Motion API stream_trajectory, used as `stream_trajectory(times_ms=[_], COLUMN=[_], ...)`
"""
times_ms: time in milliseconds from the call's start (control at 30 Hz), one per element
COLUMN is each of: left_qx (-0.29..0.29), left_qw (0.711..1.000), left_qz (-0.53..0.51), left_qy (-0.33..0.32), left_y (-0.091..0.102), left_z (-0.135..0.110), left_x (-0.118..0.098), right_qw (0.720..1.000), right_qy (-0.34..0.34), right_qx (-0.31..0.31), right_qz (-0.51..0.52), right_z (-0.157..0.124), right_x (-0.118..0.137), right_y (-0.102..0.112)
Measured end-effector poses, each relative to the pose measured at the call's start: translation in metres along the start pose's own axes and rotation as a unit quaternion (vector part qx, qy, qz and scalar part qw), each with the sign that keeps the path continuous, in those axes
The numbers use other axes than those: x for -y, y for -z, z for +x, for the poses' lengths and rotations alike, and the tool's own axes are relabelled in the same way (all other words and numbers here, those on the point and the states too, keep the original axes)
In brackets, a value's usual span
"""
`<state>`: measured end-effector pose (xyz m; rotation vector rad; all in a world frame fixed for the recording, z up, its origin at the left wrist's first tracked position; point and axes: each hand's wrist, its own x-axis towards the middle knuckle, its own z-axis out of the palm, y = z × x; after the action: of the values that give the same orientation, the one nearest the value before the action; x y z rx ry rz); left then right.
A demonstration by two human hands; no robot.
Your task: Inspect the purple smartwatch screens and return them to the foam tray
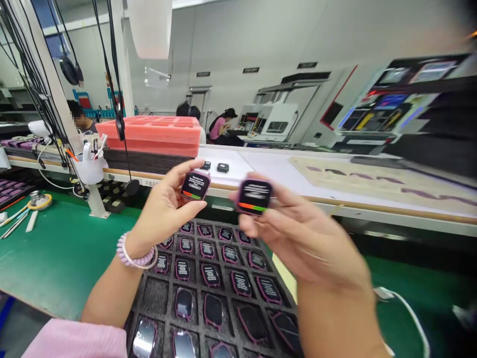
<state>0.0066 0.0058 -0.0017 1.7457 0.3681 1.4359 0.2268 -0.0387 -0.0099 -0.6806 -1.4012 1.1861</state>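
Note:
My left hand (164, 196) grips a small smartwatch body (196, 185) between thumb and fingers. Its lit screen faces me, with white text and an orange and green bar near the bottom. My right hand (298, 223), slightly blurred, pinches a second smartwatch body (255, 196) whose screen shows a similar layout. Both are raised above a dark foam tray (154, 297) of many compartments. Purple-rimmed watch bodies (210, 274) sit in most of these; the farther ones show lit text, while the nearer screens are dark. One compartment at the left holds no watch.
Behind the tray runs a white shelf (261, 169) with two small dark pieces on it. A stack of pink foam trays (149, 134) and a white pen cup (89, 169) stand left. Cables hang at upper left. A white cable (410, 308) lies right. Several people sit farther back.

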Motion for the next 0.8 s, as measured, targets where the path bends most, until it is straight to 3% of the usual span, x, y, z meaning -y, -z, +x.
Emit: stream_trajectory(times_ms=[100,200,800], left_qx=[0.012,0.002,-0.002], left_qw=[0.997,0.993,0.986], left_qz=[-0.047,-0.073,-0.1], left_qy=[0.061,0.093,0.132], left_y=[-0.009,-0.012,-0.018], left_z=[0.01,0.014,0.013], left_x=[0.023,0.035,0.034], right_qw=[0.997,0.998,0.995], right_qy=[-0.009,-0.004,0.06], right_qx=[0.026,0.011,-0.072], right_qz=[0.065,0.065,0.04], right_z=[0.014,0.024,0.032], right_x=[-0.005,-0.016,-0.028], right_y=[-0.004,-0.004,-0.009])
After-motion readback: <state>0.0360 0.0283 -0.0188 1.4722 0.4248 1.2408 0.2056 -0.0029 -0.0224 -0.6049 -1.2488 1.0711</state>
